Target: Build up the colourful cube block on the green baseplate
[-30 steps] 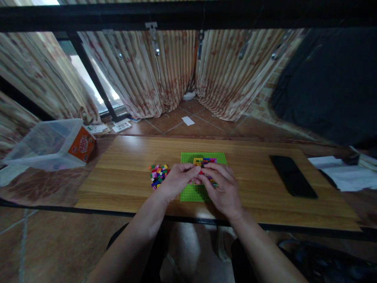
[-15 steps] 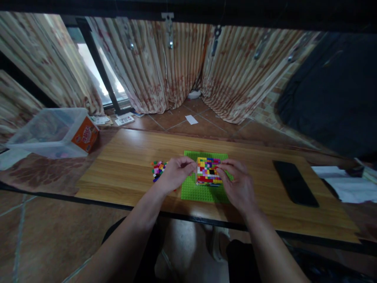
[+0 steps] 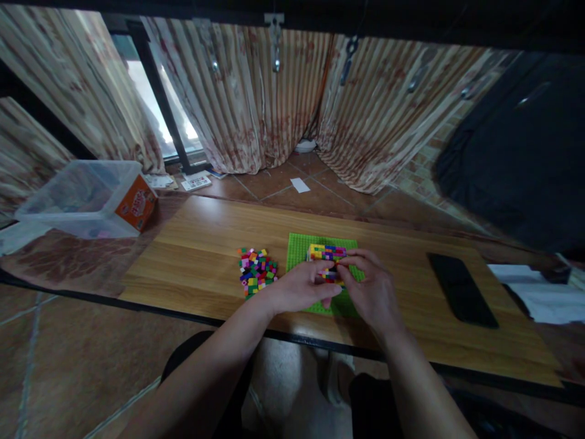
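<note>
A multicoloured block of small toy bricks (image 3: 327,250) stands on a green studded baseplate (image 3: 299,244). My left hand (image 3: 304,286) reaches across its near left side, thumb over the top and fingers along the front, covering much of it. At the block's right side, my right hand (image 3: 372,289) has thumb and forefinger pinched together near the left thumb. A tiny brick seems to sit in that pinch, but its colour is unclear. Left of the baseplate lies a pile of loose small bricks (image 3: 258,268) in mixed colours.
A black phone-like slab (image 3: 461,289) lies on the wooden table (image 3: 205,244) at the right, with white papers (image 3: 525,292) beyond it. At the far left stands a clear plastic bin (image 3: 86,207) with an orange label. Striped curtains (image 3: 256,110) hang behind.
My left hand has moved right, from the block's left edge to over its near side, uncovering the loose brick pile. My right hand stays at the block's right side. The view has shifted slightly.
</note>
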The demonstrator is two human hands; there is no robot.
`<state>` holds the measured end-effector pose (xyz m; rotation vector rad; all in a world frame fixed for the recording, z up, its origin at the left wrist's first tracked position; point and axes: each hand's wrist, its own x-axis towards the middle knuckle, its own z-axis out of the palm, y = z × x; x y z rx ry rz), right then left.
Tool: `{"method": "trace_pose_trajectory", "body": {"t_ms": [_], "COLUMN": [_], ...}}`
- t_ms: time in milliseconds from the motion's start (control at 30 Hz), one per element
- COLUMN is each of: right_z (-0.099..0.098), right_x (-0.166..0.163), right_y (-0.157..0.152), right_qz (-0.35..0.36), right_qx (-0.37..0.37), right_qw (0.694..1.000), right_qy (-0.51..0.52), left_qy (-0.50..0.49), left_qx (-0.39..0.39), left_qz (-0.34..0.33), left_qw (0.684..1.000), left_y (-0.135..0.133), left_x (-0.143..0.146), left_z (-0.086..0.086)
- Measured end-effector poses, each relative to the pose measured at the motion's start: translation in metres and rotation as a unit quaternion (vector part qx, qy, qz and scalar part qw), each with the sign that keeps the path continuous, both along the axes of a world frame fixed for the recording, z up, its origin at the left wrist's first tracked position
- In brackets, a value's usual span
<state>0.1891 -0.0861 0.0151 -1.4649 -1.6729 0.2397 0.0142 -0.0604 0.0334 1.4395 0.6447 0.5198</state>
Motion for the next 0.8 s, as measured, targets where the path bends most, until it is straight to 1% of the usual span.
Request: {"method": "trace_pose_trajectory", "body": {"t_ms": [167,267,367,433,600,800], "right_z": [-0.005,-0.010,-0.013,-0.013,-0.008,-0.010], "right_x": [-0.001,0.001,0.002,0.000,-0.007,-0.010], "right_y": [0.002,0.004,0.006,0.006,0.006,0.009], "right_qz": [-0.025,-0.041,-0.059,-0.068,-0.082,-0.101], "right_qx": [-0.052,-0.073,-0.096,-0.113,-0.136,-0.139], "right_qw": [0.992,0.980,0.964,0.958,0.958,0.945], "right_qy": [0.111,0.182,0.240,0.256,0.241,0.278], "left_qy": [-0.010,-0.007,0.019,0.037,0.082,0.137], "left_qx": [-0.004,0.002,0.021,0.040,0.106,0.152], "left_qz": [0.002,0.002,0.005,0.009,0.004,-0.004], "left_qw": [1.000,1.000,1.000,0.998,0.991,0.979], "left_y": [-0.001,-0.002,-0.004,-0.005,-0.006,-0.007], "left_x": [0.006,0.006,0.006,0.006,0.006,0.005], "left_z": [0.002,0.002,-0.001,-0.002,0.000,0.003]}}
